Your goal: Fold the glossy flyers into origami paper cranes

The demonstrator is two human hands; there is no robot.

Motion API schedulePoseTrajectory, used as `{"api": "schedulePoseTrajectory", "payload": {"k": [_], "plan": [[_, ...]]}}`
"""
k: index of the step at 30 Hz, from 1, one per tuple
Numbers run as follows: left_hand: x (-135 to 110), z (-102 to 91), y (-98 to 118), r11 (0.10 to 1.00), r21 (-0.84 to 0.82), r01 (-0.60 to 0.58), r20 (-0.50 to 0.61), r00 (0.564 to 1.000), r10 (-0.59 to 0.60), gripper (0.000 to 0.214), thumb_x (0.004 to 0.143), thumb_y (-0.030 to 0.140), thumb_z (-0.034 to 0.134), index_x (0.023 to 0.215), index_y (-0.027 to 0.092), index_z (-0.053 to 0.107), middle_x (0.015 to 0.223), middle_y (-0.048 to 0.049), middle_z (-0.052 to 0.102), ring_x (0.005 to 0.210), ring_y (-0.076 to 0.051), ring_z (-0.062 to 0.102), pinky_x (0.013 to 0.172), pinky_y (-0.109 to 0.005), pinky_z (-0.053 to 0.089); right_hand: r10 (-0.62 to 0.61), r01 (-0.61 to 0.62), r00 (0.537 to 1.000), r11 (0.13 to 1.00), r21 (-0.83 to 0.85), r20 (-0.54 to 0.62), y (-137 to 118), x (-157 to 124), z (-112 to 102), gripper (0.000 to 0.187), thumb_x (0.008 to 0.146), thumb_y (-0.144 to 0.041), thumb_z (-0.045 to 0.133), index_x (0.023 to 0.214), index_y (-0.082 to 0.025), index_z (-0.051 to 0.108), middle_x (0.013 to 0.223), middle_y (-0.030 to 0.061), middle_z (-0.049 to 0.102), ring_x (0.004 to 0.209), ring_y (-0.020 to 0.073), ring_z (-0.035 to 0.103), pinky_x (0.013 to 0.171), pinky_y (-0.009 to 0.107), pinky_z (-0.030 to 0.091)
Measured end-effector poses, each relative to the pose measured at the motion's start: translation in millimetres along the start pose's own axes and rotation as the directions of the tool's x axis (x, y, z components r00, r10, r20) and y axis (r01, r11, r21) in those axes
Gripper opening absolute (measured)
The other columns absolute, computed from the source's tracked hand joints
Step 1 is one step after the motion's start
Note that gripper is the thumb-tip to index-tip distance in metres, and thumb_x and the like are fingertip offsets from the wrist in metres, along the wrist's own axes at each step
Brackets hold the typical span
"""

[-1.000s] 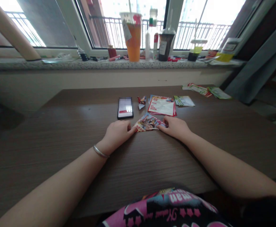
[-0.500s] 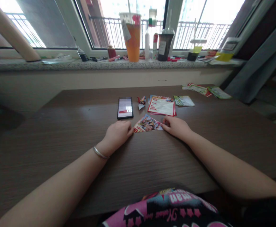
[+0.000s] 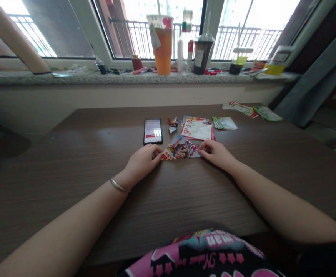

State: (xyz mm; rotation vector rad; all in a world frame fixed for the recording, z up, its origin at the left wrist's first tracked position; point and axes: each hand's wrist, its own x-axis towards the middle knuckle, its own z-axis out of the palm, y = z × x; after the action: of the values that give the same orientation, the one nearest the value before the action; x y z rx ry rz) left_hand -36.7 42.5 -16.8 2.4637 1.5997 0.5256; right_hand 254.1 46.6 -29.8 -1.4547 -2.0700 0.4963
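Brown desk (image 3: 70, 173): left hand (image 3: 141, 161) and right hand (image 3: 216, 154), well apart, pinch opposite ends of a folded flyer (image 3: 179, 149), just below a phone (image 3: 152, 131).

My fingers (image 3: 156, 154) rest on things on a brown wood-grain worktop (image 3: 70, 165) that runs well past them on either side. Straight ahead, beyond my fingers, its far edge meets a cream wall (image 3: 127, 96) topped by a speckled granite windowsill (image 3: 113, 79). Above that are white-framed windows (image 3: 83, 30), with bright daylight pouring through and a metal balcony railing (image 3: 139, 38) outside. Off to the right of my fingers, a grey curtain (image 3: 318, 84) hangs slanted beside the glass. The daylight leaves a dull sheen on the worktop ahead of me.
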Motion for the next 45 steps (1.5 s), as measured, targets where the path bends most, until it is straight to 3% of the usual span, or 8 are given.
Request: {"api": "schedulePoseTrajectory", "payload": {"k": [4, 8, 12, 15, 21, 29, 45], "plan": [[2, 0.2, -1, 0.992, -0.055, -0.110, -0.104, 0.989, 0.104, 0.018, 0.090, 0.027, 0.048, 0.091, 0.017, 0.063, 0.095, -0.0065, 0.064, 0.091, -0.020, 0.059, 0.082, -0.033, 0.047, -0.090, 0.090, 0.994, 0.996, -0.005, -0.062, -4, -2, -2, 0.009, 0.079, -0.024, 0.057, 0.083, -0.019, 0.063, 0.081, 0.0026, 0.066, 0.069, 0.0147, 0.057, 0.066, 0.027, 0.045], [3, 1.8, -3, 0.954, -0.101, -0.282, -0.171, 0.949, 0.263, 0.016, 0.090, 0.021, 0.049, 0.092, 0.018, 0.065, 0.094, -0.0065, 0.064, 0.091, -0.019, 0.059, 0.085, -0.034, 0.048, -0.248, 0.247, 0.968, 0.969, -0.029, -0.042, -8, -4, -4, 0.009, 0.081, -0.019, 0.057, 0.085, -0.020, 0.065, 0.086, 0.0038, 0.069, 0.082, 0.0172, 0.061, 0.077, 0.031, 0.047], [1, 5.2, -3, 0.862, -0.192, -0.469, -0.161, 0.882, 0.444, 0.019, 0.091, 0.016, 0.048, 0.094, 0.018, 0.067, 0.101, -0.0076, 0.065, 0.096, -0.016, 0.059, 0.087, -0.032, 0.050, -0.423, 0.424, 0.905, 0.906, -0.015, 0.043, -8, -5, -5, 0.012, 0.087, -0.021, 0.055, 0.090, -0.022, 0.066, 0.094, 0.0044, 0.070, 0.091, 0.0175, 0.063, 0.087, 0.034, 0.047], [0, 6.9, -2, 0.824, -0.196, -0.532, -0.098, 0.847, 0.523, 0.023, 0.090, 0.013, 0.047, 0.099, 0.020, 0.068, 0.109, -0.0075, 0.064, 0.103, -0.017, 0.059, 0.092, -0.034, 0.049, -0.504, 0.506, 0.858, 0.862, 0.004, 0.102, -8, -4, -5, 0.012, 0.088, -0.024, 0.055, 0.090, -0.022, 0.067, 0.099, 0.0050, 0.071, 0.093, 0.0172, 0.063, 0.088, 0.035, 0.049], [-2, 6.3, -1, 0.799, -0.189, -0.570, 0.007, 0.813, 0.582, 0.030, 0.086, 0.012, 0.051, 0.109, 0.020, 0.067, 0.121, -0.0084, 0.064, 0.116, -0.020, 0.058, 0.105, -0.040, 0.043, -0.551, 0.569, 0.819, 0.815, -0.106, 0.159, -16, -5, -7, 0.016, 0.091, -0.026, 0.054, 0.091, -0.022, 0.069, 0.100, 0.0043, 0.072, 0.097, 0.0187, 0.063, 0.092, 0.038, 0.047], [-3, 0.5, 4, 0.788, -0.255, -0.561, 0.142, 0.784, 0.604, 0.043, 0.082, 0.017, 0.059, 0.124, 0.024, 0.061, 0.133, -0.0080, 0.058, 0.128, -0.024, 0.049, 0.110, -0.046, 0.039, -0.553, 0.601, 0.787, 0.787, -0.139, 0.272, -21, -7, -2, 0.019, 0.092, -0.027, 0.052, 0.099, -0.021, 0.069, 0.105, 0.0067, 0.071, 0.103, 0.0190, 0.061, 0.091, 0.036, 0.048], [-7, -4.5, 16, 0.802, -0.263, -0.536, 0.205, 0.781, 0.590, 0.059, 0.076, 0.041, 0.073, 0.131, 0.026, 0.055, 0.142, -0.0111, 0.049, 0.135, -0.030, 0.040, 0.112, -0.054, 0.030, -0.530, 0.618, 0.781, 0.733, -0.284, 0.330, -31, -10, -1, 0.025, 0.094, -0.029, 0.045, 0.098, -0.023, 0.070, 0.104, 0.0063, 0.071, 0.099, 0.0199, 0.060, 0.086, 0.033, 0.046]]}}
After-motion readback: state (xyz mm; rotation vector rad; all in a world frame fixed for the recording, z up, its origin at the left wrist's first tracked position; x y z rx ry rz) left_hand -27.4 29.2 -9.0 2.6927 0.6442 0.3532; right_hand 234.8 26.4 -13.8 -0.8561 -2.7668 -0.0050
